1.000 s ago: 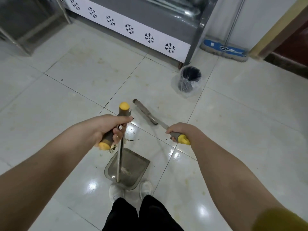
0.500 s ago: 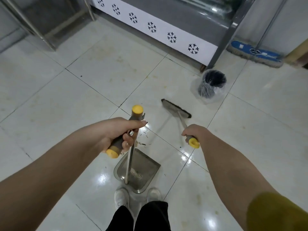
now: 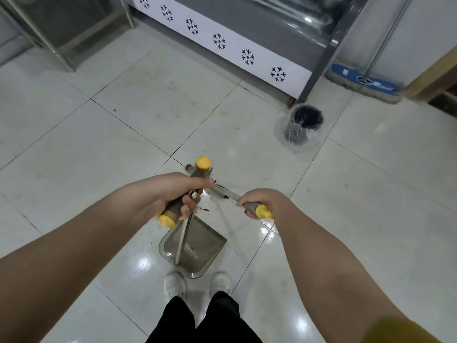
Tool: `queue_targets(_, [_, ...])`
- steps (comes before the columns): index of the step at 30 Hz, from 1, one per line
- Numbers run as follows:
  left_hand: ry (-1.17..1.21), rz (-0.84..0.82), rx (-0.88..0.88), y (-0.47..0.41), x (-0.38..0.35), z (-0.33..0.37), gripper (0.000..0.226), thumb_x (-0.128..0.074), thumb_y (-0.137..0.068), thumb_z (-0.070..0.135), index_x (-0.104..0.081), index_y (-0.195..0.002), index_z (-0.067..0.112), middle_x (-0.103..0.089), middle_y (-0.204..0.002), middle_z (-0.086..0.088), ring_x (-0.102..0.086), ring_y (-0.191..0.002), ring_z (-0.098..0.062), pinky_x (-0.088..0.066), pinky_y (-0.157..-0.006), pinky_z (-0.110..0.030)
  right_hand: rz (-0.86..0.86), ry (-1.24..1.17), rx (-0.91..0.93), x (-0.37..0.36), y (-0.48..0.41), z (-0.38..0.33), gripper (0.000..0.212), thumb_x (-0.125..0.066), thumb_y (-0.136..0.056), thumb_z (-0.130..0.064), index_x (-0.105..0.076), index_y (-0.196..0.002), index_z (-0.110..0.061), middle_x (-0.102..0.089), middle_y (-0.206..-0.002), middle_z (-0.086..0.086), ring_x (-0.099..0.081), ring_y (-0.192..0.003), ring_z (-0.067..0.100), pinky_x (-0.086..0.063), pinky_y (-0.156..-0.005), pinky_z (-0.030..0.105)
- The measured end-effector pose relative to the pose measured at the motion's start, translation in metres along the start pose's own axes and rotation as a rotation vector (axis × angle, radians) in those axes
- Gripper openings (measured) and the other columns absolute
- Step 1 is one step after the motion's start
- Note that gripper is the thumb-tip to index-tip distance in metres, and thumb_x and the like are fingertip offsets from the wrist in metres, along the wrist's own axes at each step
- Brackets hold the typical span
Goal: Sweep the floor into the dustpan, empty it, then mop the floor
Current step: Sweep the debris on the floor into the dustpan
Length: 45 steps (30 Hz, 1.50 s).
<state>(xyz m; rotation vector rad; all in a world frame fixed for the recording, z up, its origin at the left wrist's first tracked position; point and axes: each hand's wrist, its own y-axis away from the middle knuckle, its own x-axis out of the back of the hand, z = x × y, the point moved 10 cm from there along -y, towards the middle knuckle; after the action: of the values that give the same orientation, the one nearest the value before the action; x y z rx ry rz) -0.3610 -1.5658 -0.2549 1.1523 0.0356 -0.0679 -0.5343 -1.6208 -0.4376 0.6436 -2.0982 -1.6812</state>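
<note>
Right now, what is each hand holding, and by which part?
The left hand grips the dustpan by the grey-and-yellow grip atop its rod; the right hand grips the broom by its yellow-tipped handle end.

Yellow-tipped broom handle [image 3: 263, 212], blue mop [image 3: 363, 81], black snowflakes on white panel [image 3: 235, 49]

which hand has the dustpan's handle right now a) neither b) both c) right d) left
d: the left hand grips the dustpan handle, whose metal rod runs down to the dustpan, while the right hand holds the broom handle.
</note>
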Motion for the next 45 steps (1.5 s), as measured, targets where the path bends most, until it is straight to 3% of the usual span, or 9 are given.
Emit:
queue_targets(7, [0.026,0.033,-0.026,0.019,0.018,-0.014,0.038,-0.065,-0.087,0.033,-0.04,-0.064,0.015,-0.035,-0.043,0.004,-0.031,-0.028,-0.004,-0.03,-0.032,-0.01,0.074,-0.013,0.073,0.018,0.01,-0.006,0.013,-0.061,-0.087,-0.01,-0.048,-0.084,-0.007,-0.051,-0.07,0.011,-0.052,-0.042,0.015,-0.048,-0.047,0.023])
queue_targets(17, [0.128,0.046,-0.049,0.036,0.059,-0.053,0.036,-0.065,-0.086,0.033,-0.041,-0.065,0.015,-0.035,-0.042,0.005,-0.031,-0.027,-0.003,-0.029,-0.029,-0.011,0.008,0.166,0.008,-0.076,-0.005,0.037,0.024,-0.059,-0.089,-0.014,-0.043,-0.106,-0.008,-0.058,-0.04,0.007,-0.054,-0.053,0.017,-0.049,-0.057,0.028])
queue_targets(21, [0.158,0.053,-0.053,0.048,0.076,-0.073,0.035,-0.065,-0.086,0.031,-0.042,-0.066,0.014,-0.036,-0.042,0.005,-0.032,-0.026,-0.002,-0.03,-0.029,-0.01,-0.058,0.021,-0.033,-0.118,0.004,0.046,0.017,-0.065,-0.085,-0.01,-0.048,-0.082,-0.008,-0.057,-0.056,0.008,-0.055,-0.04,0.016,-0.049,-0.043,0.021])
queue_targets(25, [0.184,0.059,-0.044,0.066,0.1,-0.094,0.034,-0.065,-0.086,0.031,-0.042,-0.067,0.015,-0.037,-0.042,0.005,-0.032,-0.026,-0.002,-0.031,-0.029,-0.009,-0.035,0.026,0.012,-0.139,0.015,0.037,0.017,-0.065,-0.086,-0.012,-0.049,-0.084,-0.006,-0.051,-0.073,0.011,-0.054,-0.032,0.014,-0.046,-0.038,0.017])
queue_targets(28, [0.206,0.061,-0.027,0.081,0.12,-0.117,0.034,-0.064,-0.087,0.031,-0.042,-0.067,0.014,-0.038,-0.041,0.005,-0.032,-0.026,-0.003,-0.031,-0.029,-0.009,-0.008,-0.042,0.058,-0.159,0.027,0.036,0.012,-0.059,-0.088,-0.009,-0.048,-0.085,-0.007,-0.05,-0.079,0.011,-0.054,-0.046,0.015,-0.047,-0.037,0.018])
queue_targets(33, [0.234,0.062,-0.025,0.101,0.152,-0.15,0.034,-0.065,-0.086,0.033,-0.043,-0.066,0.015,-0.039,-0.041,0.005,-0.033,-0.027,-0.002,-0.031,-0.029,-0.01,0.056,-0.053,0.082,-0.182,0.034,0.045,0.009,-0.05,-0.094,-0.008,-0.043,-0.088,-0.008,-0.048,-0.074,0.01,-0.05,-0.049,0.014,-0.047,-0.037,0.018])
queue_targets(37, [0.253,0.07,-0.016,0.107,0.17,-0.175,0.035,-0.065,-0.086,0.032,-0.042,-0.066,0.015,-0.038,-0.04,0.005,-0.032,-0.026,-0.002,-0.03,-0.028,-0.01,0.05,-0.135,0.022,-0.221,0.033,0.064,0.016,-0.046,-0.093,-0.005,-0.042,-0.078,-0.011,-0.05,-0.067,0.009,-0.051,-0.053,0.015,-0.046,-0.055,0.026])
queue_targets(42, [0.277,0.09,-0.008,0.113,0.194,-0.201,0.035,-0.064,-0.087,0.033,-0.041,-0.067,0.015,-0.038,-0.04,0.006,-0.032,-0.026,-0.002,-0.03,-0.029,-0.01,-0.019,-0.221,-0.006,-0.27,0.033,0.073,0.013,-0.05,-0.091,-0.003,-0.048,-0.099,-0.013,-0.051,-0.071,0.007,-0.052,-0.028,0.013,-0.049,-0.037,0.019])
queue_targets(45, [0.277,0.111,-0.008,0.118,0.205,-0.213,0.035,-0.064,-0.087,0.033,-0.042,-0.066,0.015,-0.038,-0.04,0.005,-0.032,-0.026,-0.003,-0.03,-0.029,-0.01,-0.086,-0.248,0.012,-0.286,0.041,0.059,0.005,-0.051,-0.092,-0.005,-0.048,-0.089,-0.009,-0.05,-0.068,0.008,-0.052,-0.028,0.013,-0.048,-0.035,0.019])
